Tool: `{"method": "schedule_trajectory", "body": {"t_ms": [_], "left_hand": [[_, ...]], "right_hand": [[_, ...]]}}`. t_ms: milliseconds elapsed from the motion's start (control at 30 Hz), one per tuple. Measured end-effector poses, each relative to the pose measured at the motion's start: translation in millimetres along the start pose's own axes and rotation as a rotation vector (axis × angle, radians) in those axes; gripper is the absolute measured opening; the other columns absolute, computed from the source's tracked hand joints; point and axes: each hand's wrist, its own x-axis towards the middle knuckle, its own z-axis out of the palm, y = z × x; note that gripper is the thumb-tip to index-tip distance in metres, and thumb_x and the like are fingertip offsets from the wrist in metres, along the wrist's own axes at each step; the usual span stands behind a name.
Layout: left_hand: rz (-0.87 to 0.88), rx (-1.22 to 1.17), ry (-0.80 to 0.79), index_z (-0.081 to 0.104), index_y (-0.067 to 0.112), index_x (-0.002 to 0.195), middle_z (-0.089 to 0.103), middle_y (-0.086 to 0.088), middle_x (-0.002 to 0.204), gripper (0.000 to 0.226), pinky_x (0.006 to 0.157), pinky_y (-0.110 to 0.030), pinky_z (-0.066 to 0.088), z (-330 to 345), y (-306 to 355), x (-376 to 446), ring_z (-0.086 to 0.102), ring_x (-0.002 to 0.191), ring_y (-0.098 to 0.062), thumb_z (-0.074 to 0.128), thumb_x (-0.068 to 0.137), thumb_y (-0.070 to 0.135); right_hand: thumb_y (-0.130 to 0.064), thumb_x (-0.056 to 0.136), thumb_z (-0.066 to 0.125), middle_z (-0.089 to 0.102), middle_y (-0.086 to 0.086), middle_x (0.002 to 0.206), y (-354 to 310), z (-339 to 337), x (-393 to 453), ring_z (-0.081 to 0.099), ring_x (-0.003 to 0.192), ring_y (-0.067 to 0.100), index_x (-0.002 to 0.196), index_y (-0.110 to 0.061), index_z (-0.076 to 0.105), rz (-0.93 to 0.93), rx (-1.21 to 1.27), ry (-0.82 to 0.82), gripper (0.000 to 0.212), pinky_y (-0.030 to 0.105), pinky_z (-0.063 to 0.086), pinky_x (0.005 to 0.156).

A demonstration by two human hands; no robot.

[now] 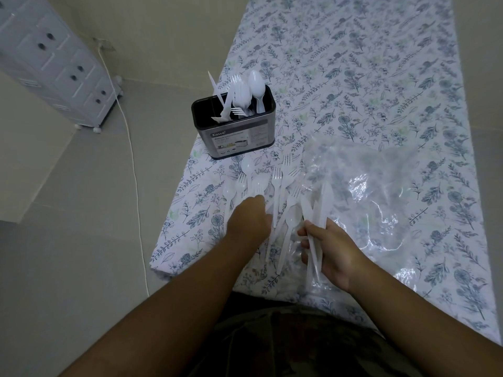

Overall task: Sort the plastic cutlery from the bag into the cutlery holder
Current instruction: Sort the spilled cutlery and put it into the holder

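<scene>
Sorting looks partly done. Largest, the clear bag [362,191] lies crumpled right of centre, apparently near empty. The cutlery holder [233,126], upper centre, already stands knives, forks and spoons upright. Loose cutlery [277,186] remains scattered below it. The right hand [330,248] grips a bundle of knives [315,213]; the left hand [249,216] reaches into the pile, fingers hidden.

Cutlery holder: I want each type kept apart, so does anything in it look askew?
One knife in the cutlery holder leans diagonally, its tip poking out left, while the forks and spoons beside it stand nearly upright.
</scene>
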Motion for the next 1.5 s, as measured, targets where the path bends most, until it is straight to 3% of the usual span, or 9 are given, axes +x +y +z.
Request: {"method": "schedule_trajectory", "body": {"t_ms": [367, 467, 567, 733, 833, 1000, 1167, 1367, 1500], "left_hand": [[-0.121, -0.291, -0.076, 0.059, 0.016, 0.080, 0.058, 0.003, 0.067, 0.016, 0.050, -0.022, 0.042, -33.9, -0.4, -42.5, 0.050, 0.054, -0.009, 0.060, 0.094, 0.023], [-0.159, -0.461, -0.155, 0.063, 0.018, 0.082, 0.061, 0.003, 0.067, 0.015, 0.050, -0.018, 0.042, -28.8, 0.8, -60.1, 0.054, 0.055, -0.007, 0.062, 0.095, 0.026], [-0.121, -0.540, -0.200, 0.066, 0.020, 0.084, 0.070, -0.001, 0.070, 0.014, 0.053, -0.027, 0.053, -18.7, 12.2, -68.2, 0.065, 0.058, -0.016, 0.064, 0.093, 0.030], [0.085, -0.408, -0.189, 0.063, 0.018, 0.074, 0.057, 0.005, 0.058, 0.025, 0.049, -0.018, 0.039, -13.8, 17.6, -68.6, 0.049, 0.049, -0.006, 0.061, 0.095, 0.031], [0.042, -0.238, -0.117, 0.057, 0.014, 0.078, 0.056, 0.002, 0.065, 0.020, 0.049, -0.025, 0.040, -12.4, 9.0, -64.2, 0.050, 0.052, -0.008, 0.056, 0.094, 0.025], [-0.048, -0.036, -0.164, 0.055, 0.015, 0.095, 0.056, 0.002, 0.083, 0.026, 0.062, -0.026, 0.042, 2.4, 1.3, -67.1, 0.056, 0.076, -0.016, 0.058, 0.093, 0.040], [-0.083, -0.015, -0.153, 0.056, 0.014, 0.086, 0.055, 0.000, 0.079, 0.020, 0.062, -0.027, 0.042, 3.0, -0.6, -65.2, 0.056, 0.074, -0.017, 0.054, 0.094, 0.032], [-0.076, -0.118, -0.119, 0.062, 0.013, 0.086, 0.062, 0.000, 0.075, 0.018, 0.060, -0.029, 0.052, -10.4, 3.4, -69.9, 0.060, 0.066, -0.013, 0.057, 0.094, 0.028], [0.075, -0.242, -0.135, 0.068, 0.014, 0.096, 0.068, -0.001, 0.080, 0.015, 0.065, -0.030, 0.058, -18.8, 22.1, -80.9, 0.064, 0.066, -0.012, 0.057, 0.096, 0.024]], "right_hand": [[-0.015, 0.099, 0.058, 0.051, 0.003, 0.066, -9.6, -3.2, -1.2, 0.049, 0.059, 0.017, 0.113, -0.012, 0.070, 0.074, 0.109, 0.040, 0.019, 0.033, 0.048, 0.056], [-0.016, 0.098, 0.062, 0.055, 0.006, 0.071, -9.1, 2.9, -1.0, 0.055, 0.068, 0.021, 0.108, -0.012, 0.063, 0.066, 0.125, 0.018, 0.011, 0.038, 0.053, 0.064], [-0.015, 0.102, 0.058, 0.068, 0.011, 0.088, -6.4, 11.1, -0.9, 0.067, 0.085, 0.028, 0.113, -0.009, 0.063, 0.061, 0.115, -0.058, 0.014, 0.048, 0.060, 0.079], [-0.006, 0.100, 0.059, 0.069, 0.012, 0.090, -0.3, 12.2, -0.2, 0.070, 0.081, 0.026, 0.118, -0.010, 0.064, 0.046, -0.007, -0.085, 0.019, 0.044, 0.059, 0.072], [-0.004, 0.099, 0.057, 0.065, 0.014, 0.088, -0.3, 5.5, 2.2, 0.066, 0.075, 0.027, 0.116, -0.010, 0.061, 0.068, 0.028, -0.015, 0.019, 0.043, 0.057, 0.065], [-0.005, 0.098, 0.050, 0.054, 0.006, 0.070, -8.6, -3.0, -1.6, 0.051, 0.064, 0.023, 0.103, -0.013, 0.058, 0.125, 0.112, 0.059, 0.012, 0.036, 0.046, 0.059], [-0.018, 0.098, 0.059, 0.049, 0.002, 0.062, -5.9, -3.9, -0.6, 0.051, 0.057, 0.018, 0.103, -0.017, 0.052, 0.141, 0.109, 0.060, 0.010, 0.033, 0.049, 0.054], [0.003, 0.096, 0.055, 0.057, 0.011, 0.084, -6.6, 0.4, -2.9, 0.056, 0.066, 0.021, 0.117, -0.015, 0.058, 0.085, 0.084, 0.014, 0.028, 0.038, 0.052, 0.063], [-0.011, 0.098, 0.065, 0.062, 0.010, 0.084, -6.4, 8.5, -5.6, 0.062, 0.071, 0.023, 0.109, -0.011, 0.061, 0.049, 0.103, -0.075, 0.012, 0.039, 0.056, 0.066]]}}
